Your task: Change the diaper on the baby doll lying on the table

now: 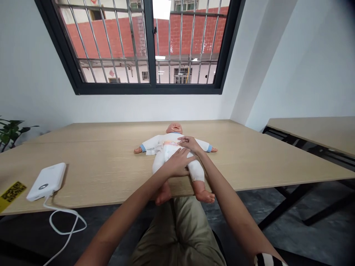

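As L hand (180, 161), R (190, 142) press cloth-clad doll (163, 147)

Bright window (149, 44) daylight, warped edges

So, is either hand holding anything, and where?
Both touch the baby doll: left hand flat on its hips, right hand fingertips on its belly. No closed grip visible.

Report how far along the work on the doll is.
Done: the doll lies face up on the table, in its white suit, feet past the edge. In hand: the left hand rests flat on its hips, the right hand touches the pinkish patch at its belly. Left: that patch lies uncovered.
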{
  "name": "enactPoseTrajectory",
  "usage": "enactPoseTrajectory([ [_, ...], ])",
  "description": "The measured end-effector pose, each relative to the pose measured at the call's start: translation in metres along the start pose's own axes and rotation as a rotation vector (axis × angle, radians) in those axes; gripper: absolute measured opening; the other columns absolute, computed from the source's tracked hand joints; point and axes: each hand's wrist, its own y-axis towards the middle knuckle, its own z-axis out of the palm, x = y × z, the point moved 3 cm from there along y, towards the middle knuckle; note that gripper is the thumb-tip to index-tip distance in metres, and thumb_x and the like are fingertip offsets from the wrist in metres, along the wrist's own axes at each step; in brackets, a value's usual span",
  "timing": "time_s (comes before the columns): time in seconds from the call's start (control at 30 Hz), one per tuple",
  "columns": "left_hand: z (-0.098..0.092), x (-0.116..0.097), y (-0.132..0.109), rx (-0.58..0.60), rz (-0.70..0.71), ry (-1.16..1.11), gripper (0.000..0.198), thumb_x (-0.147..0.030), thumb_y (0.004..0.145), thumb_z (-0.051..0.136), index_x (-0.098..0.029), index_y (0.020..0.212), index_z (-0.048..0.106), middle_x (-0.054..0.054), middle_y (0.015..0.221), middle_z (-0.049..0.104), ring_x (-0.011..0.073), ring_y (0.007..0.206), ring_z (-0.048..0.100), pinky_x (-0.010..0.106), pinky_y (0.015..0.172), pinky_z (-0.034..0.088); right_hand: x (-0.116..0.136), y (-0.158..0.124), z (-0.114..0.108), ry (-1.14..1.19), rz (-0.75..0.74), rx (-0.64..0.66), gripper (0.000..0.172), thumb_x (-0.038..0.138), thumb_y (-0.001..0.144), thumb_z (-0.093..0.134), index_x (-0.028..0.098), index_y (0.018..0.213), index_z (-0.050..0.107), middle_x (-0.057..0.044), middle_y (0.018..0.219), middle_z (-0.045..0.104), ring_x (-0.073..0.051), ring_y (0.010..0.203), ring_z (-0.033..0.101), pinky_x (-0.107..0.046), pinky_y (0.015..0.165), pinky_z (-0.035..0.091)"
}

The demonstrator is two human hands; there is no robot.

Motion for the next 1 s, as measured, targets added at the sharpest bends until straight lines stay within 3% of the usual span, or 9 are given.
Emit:
enactPoseTrajectory([
  [0.2, 0.006, 0.004, 0.000, -0.022, -0.050, -0.090, 0.055, -0.029, 0.070, 0.071, -0.021, 0.123, 0.058, 0.015, 0.130, 0.046, 0.0356, 0.123, 0.042, 0.051, 0.105, 0.034, 0.001, 0.002, 0.005, -0.053, 0.083, -0.119, 0.052, 0.033, 0.048, 0.086, 0.015, 0.089, 0.060, 0.007, 0.059, 0.050, -0.008, 0.051, 0.046, -0.022, 0.049, 0.037],
  [0.33, -0.008, 0.024, -0.002, -0.106, -0.056, -0.424, 0.051, -0.022, 0.067, 0.070, -0.021, 0.117, 0.060, 0.011, 0.128, 0.049, 0.0292, 0.126, 0.042, 0.042, 0.105, 0.038, 0.000, 0.000, 0.002, -0.119, 0.066, -0.125, 0.049, 0.034, 0.048, 0.083, 0.016, 0.087, 0.060, 0.007, 0.059, 0.049, -0.009, 0.055, 0.047, -0.023, 0.053, 0.037],
  [0.43, -0.026, 0.068, -0.016, -0.294, -0.294, -0.638, 0.026, -0.020, 0.080, 0.052, -0.017, 0.105, 0.060, 0.008, 0.106, 0.064, 0.0200, 0.101, 0.060, 0.033, 0.090, 0.048, 0.000, -0.002, 0.000, -0.214, -0.012, -0.151, 0.050, 0.043, 0.050, 0.080, 0.015, 0.089, 0.063, 0.006, 0.061, 0.050, -0.009, 0.058, 0.045, -0.023, 0.054, 0.034],
  [0.5, -0.038, 0.104, -0.036, -0.420, -0.573, -0.506, 0.015, -0.020, 0.080, 0.051, -0.016, 0.090, 0.062, 0.006, 0.092, 0.066, 0.0168, 0.084, 0.061, 0.028, 0.077, 0.048, 0.001, -0.004, 0.000, -0.238, -0.022, -0.185, 0.055, 0.048, 0.048, 0.080, 0.014, 0.089, 0.063, 0.006, 0.061, 0.048, -0.009, 0.058, 0.043, -0.023, 0.054, 0.033],
  [0.6, -0.048, 0.142, -0.068, -0.386, -0.705, -0.440, 0.012, -0.014, 0.073, 0.054, -0.015, 0.080, 0.063, 0.006, 0.084, 0.066, 0.0155, 0.073, 0.057, 0.027, 0.069, 0.045, 0.002, -0.006, 0.002, -0.235, -0.003, -0.205, 0.058, 0.051, 0.045, 0.081, 0.014, 0.086, 0.063, 0.007, 0.060, 0.045, -0.009, 0.058, 0.042, -0.025, 0.056, 0.033],
  [0.67, -0.049, 0.156, -0.087, -0.314, -0.765, -0.433, 0.013, -0.008, 0.065, 0.056, -0.015, 0.073, 0.064, 0.003, 0.073, 0.064, 0.0146, 0.065, 0.054, 0.025, 0.062, 0.042, 0.003, -0.007, 0.003, -0.239, -0.015, -0.198, 0.058, 0.053, 0.046, 0.080, 0.014, 0.086, 0.063, 0.006, 0.060, 0.045, -0.009, 0.058, 0.041, -0.025, 0.056, 0.032],
  [0.8, -0.038, 0.162, -0.107, -0.179, -0.822, -0.464, 0.026, 0.000, 0.051, 0.055, -0.014, 0.071, 0.064, -0.003, 0.063, 0.059, 0.0113, 0.055, 0.050, 0.021, 0.053, 0.037, 0.003, -0.009, 0.002, -0.243, -0.067, -0.202, 0.058, 0.057, 0.052, 0.077, 0.013, 0.089, 0.064, 0.006, 0.060, 0.046, -0.010, 0.058, 0.039, -0.025, 0.056, 0.032],
  [1.0, -0.022, 0.166, -0.112, -0.153, -0.891, -0.483, 0.031, -0.007, 0.053, 0.060, -0.017, 0.082, 0.061, -0.006, 0.069, 0.059, 0.0060, 0.044, 0.043, 0.018, 0.045, 0.030, 0.001, -0.013, 0.003, -0.206, -0.087, -0.209, 0.060, 0.061, 0.054, 0.077, 0.014, 0.090, 0.064, 0.005, 0.064, 0.047, -0.009, 0.059, 0.038, -0.024, 0.056, 0.032],
])
